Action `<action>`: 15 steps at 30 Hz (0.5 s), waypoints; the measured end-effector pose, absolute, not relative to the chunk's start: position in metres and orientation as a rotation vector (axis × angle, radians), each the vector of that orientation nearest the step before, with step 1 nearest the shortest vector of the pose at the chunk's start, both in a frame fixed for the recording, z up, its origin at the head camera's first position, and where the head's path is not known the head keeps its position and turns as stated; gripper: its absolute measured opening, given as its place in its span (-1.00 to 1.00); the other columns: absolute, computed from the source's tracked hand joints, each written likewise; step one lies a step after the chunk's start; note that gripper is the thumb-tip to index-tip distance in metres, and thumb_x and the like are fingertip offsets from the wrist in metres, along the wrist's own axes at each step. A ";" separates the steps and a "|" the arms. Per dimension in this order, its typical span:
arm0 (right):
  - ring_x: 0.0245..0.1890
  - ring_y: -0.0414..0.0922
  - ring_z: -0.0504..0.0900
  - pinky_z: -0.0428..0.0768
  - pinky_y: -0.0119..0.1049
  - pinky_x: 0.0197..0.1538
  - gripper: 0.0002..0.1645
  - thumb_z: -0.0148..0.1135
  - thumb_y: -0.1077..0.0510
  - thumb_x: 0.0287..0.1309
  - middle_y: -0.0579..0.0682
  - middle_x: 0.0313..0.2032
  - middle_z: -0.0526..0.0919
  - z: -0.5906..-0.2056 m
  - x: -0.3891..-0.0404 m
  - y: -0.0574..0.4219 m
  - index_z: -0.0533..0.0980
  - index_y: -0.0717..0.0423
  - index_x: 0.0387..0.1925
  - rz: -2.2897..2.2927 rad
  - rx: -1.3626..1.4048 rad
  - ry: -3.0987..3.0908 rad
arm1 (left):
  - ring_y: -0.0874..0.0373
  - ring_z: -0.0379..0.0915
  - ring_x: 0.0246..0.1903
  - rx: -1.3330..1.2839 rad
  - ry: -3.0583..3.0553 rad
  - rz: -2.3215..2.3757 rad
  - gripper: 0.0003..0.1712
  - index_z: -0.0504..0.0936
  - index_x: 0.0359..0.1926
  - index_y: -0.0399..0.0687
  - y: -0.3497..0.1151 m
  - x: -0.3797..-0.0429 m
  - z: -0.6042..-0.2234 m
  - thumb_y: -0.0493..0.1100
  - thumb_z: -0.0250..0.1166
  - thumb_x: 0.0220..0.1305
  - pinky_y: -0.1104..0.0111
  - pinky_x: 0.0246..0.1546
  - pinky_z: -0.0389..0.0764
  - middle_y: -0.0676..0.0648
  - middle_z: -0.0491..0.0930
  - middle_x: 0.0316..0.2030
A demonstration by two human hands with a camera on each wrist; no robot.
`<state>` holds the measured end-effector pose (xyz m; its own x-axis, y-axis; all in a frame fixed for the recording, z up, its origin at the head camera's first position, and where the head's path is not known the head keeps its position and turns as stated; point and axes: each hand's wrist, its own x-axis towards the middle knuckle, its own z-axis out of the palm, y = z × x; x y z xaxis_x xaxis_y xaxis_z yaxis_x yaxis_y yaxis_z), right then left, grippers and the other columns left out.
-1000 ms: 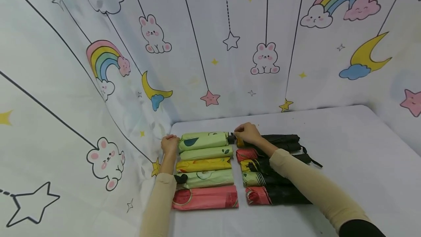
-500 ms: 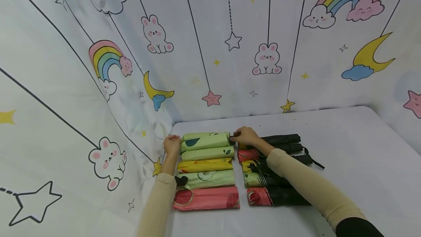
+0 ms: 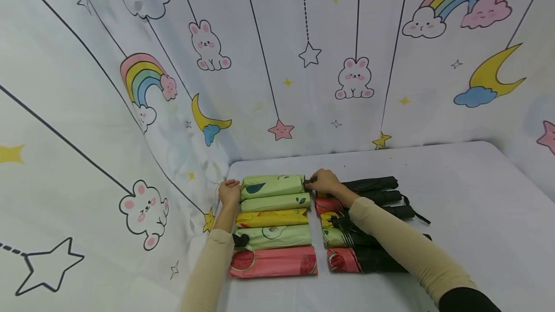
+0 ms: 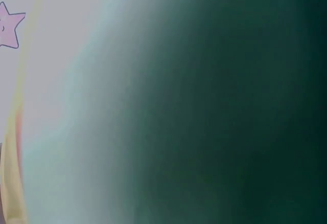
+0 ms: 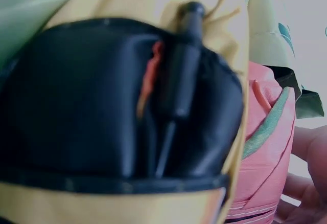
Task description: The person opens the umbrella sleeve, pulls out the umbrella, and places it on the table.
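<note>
In the head view, my left hand (image 3: 230, 192) is at the left end of the farthest light-green folded umbrella (image 3: 273, 187), its fingertips against that end. At the umbrella's other end, my right hand (image 3: 325, 182) pinches a small dark part. The left wrist view is mostly a dark green blur with no hand showing. In the right wrist view, part of a hand (image 5: 312, 168) appears at the right edge, beside a pink umbrella cover (image 5: 263, 147). A yellow cover (image 5: 127, 203) with a black opening and a black rod-like piece (image 5: 181, 81) fills the near part.
Nearer in the left column lie a plain green umbrella (image 3: 275, 202), a yellow one (image 3: 273, 217), an avocado-print one (image 3: 277, 237) and a watermelon-print one (image 3: 277, 263). Several black folded umbrellas (image 3: 368, 260) with coloured ends form a right column, partly under my right forearm. A printed curtain (image 3: 260, 61) hangs behind.
My right hand has moved slightly down and closer to the green umbrella's right end, now covering most of its dark part. My left hand keeps its place at the other end. The view shifts slightly.
</note>
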<state>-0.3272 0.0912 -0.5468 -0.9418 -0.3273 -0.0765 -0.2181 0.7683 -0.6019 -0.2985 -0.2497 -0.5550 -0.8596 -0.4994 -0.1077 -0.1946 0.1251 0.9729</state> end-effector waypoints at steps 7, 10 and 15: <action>0.00 0.16 0.72 0.70 0.06 0.03 -0.50 0.35 -0.03 0.40 0.22 -0.01 0.76 -0.548 -0.327 0.092 0.68 0.33 0.09 -0.917 -0.449 2.745 | -0.21 0.54 0.11 0.686 -2.152 -1.787 -0.55 0.51 0.22 -0.36 -0.248 -0.298 -0.556 -0.43 0.34 0.33 0.05 0.18 0.59 -0.32 0.63 0.12; 0.03 0.16 0.70 0.69 0.05 0.05 -0.46 0.31 -0.08 0.43 0.21 0.02 0.75 -0.549 -0.327 0.094 0.66 0.32 0.13 -0.963 -0.430 2.721 | -0.22 0.53 0.12 0.690 -2.135 -1.799 -0.55 0.50 0.22 -0.37 -0.248 -0.296 -0.555 -0.42 0.35 0.35 0.03 0.19 0.59 -0.33 0.63 0.12; -0.05 0.11 0.72 0.71 0.03 -0.02 -0.47 0.29 -0.06 0.46 0.19 -0.07 0.76 -0.550 -0.328 0.097 0.66 0.34 0.10 -1.110 -0.444 2.701 | -0.20 0.52 0.12 0.706 -2.106 -1.818 -0.57 0.51 0.19 -0.34 -0.247 -0.294 -0.553 -0.44 0.36 0.33 0.04 0.21 0.59 -0.33 0.63 0.12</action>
